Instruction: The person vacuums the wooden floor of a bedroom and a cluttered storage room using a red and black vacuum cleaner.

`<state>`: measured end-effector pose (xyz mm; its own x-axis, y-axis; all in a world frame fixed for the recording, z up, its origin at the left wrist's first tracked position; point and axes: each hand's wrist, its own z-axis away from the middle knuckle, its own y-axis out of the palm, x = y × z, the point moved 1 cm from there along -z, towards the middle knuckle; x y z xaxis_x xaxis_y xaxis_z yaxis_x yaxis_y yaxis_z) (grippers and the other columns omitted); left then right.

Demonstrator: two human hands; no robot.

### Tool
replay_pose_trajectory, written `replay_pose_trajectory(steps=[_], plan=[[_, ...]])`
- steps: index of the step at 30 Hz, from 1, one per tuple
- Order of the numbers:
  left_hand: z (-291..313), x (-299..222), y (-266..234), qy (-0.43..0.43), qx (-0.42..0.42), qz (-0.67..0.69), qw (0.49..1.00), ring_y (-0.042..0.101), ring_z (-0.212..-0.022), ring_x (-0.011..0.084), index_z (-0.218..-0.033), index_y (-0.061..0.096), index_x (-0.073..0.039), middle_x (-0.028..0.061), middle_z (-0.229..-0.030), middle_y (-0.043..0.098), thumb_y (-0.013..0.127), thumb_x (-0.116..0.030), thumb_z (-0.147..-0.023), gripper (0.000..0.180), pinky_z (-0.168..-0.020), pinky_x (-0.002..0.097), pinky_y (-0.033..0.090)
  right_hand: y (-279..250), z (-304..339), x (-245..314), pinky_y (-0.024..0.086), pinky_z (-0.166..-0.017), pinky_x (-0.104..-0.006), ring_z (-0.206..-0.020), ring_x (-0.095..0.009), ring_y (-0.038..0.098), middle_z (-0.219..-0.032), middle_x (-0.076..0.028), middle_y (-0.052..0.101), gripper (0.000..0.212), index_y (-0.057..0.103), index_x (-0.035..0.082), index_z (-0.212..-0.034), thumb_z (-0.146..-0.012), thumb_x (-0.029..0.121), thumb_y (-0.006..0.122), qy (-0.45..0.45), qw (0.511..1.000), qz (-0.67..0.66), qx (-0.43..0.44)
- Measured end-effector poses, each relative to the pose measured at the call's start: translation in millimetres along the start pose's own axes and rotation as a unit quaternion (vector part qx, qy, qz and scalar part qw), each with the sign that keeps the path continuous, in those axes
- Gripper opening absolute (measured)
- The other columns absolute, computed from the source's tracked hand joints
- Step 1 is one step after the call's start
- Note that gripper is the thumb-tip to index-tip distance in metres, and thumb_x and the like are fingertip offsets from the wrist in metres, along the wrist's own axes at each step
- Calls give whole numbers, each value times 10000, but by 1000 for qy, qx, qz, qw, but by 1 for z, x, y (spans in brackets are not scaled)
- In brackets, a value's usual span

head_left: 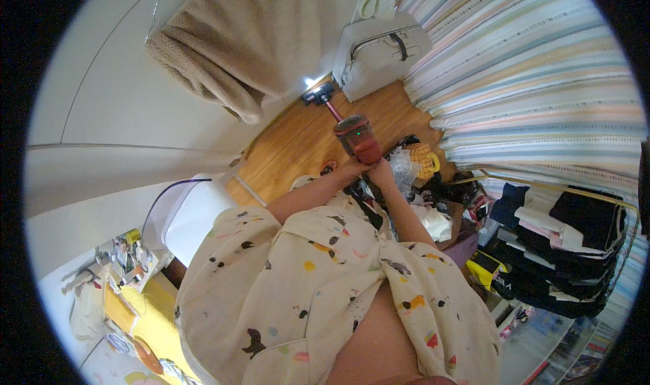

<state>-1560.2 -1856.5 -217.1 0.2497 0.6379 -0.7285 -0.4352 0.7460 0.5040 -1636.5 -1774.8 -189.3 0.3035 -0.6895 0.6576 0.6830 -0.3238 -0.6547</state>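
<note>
Both my arms reach forward and my hands meet at the near end of a red and dark stick vacuum cleaner. My left hand and my right hand are closed around its handle side by side, with most of the fingers hidden behind the body. From the body a reddish tube slants away to the floor head, which lights the wall's foot beside it. A small green light glows on the body. The floor head rests on the wooden floor, close to a pale suitcase.
A beige towel hangs at the far left. The pale suitcase stands by the striped curtain. Bags and loose items, including a yellow checked one, crowd the floor at right, near a rack of dark clothes. A white chair stands left.
</note>
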Motion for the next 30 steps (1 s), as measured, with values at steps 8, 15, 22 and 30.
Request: replay_pose_trajectory(steps=[8, 15, 22, 30], plan=[[34, 33, 15, -29, -7, -48, 998, 436, -1013, 173, -1128, 448, -116, 34, -1088, 480, 699, -234, -638, 564, -825, 340, 370, 12, 52, -23, 438, -625, -374, -801, -359, 545, -782, -199, 579, 321, 554, 31, -895, -669, 258, 570, 20, 997, -58, -39], [32, 45, 13, -22, 12, 38, 999, 417, -1049, 179, -1162, 407, -118, 32, -1133, 446, 723, -257, -607, 654, -858, 326, 355, 6, 56, -12, 438, -631, -364, -803, -364, 541, -790, -208, 574, 298, 553, 22, -889, -664, 215, 591, 48, 998, -37, -13], [0, 34, -6, 65, 9, -108, 992, 315, -1152, 178, -1234, 271, -135, 43, -1226, 354, 633, -207, -713, 639, -961, 306, 255, 16, 12, -21, 432, -644, -393, -811, -360, 532, -844, -204, 565, 320, 541, 40, -913, -659, 227, 593, 28, 999, -4, 24], [-25, 26, 6, 84, -28, 60, 994, 403, -1058, 155, -1138, 436, -90, 41, -1114, 464, 625, -295, -710, 511, -880, 285, 324, 3, -28, -33, 436, -661, -387, -838, -342, 528, -878, -175, 570, 361, 535, 88, -954, -649, 273, 593, -27, 1000, -1, -16]])
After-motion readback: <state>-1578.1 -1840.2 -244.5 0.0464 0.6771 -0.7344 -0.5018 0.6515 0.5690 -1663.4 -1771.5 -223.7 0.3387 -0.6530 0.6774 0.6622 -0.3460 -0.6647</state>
